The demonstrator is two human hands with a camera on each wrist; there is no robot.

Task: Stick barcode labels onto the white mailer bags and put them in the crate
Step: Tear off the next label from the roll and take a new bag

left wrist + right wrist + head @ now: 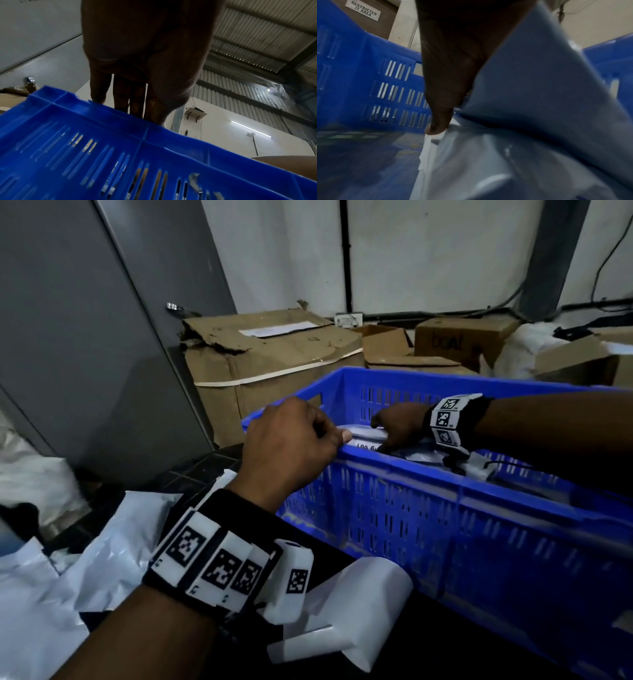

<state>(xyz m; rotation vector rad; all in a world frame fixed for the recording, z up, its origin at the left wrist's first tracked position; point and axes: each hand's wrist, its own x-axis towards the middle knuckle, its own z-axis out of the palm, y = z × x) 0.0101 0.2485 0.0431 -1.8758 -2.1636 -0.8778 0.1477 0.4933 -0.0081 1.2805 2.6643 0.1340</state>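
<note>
A blue slotted crate [428, 529] [120, 148] [351, 81] stands at centre right. My left hand [291, 446] [145, 54] hooks over its near rim by the left corner; the fingers curl down inside and the thumb lies along the edge. My right hand [399, 422] [447, 81] reaches inside the crate and pinches a white mailer bag [364, 436] [539, 94], thumb pressed on its edge. A printed label [368, 447] shows on a bag under that hand. More white bags lie beneath it in the crate.
Loose white mailer bags [85, 559] lie piled at lower left. A curled white sheet [352, 604] lies against the crate's near wall. Cardboard boxes [274, 361] stand behind the crate, and a grey door [85, 337] stands to the left.
</note>
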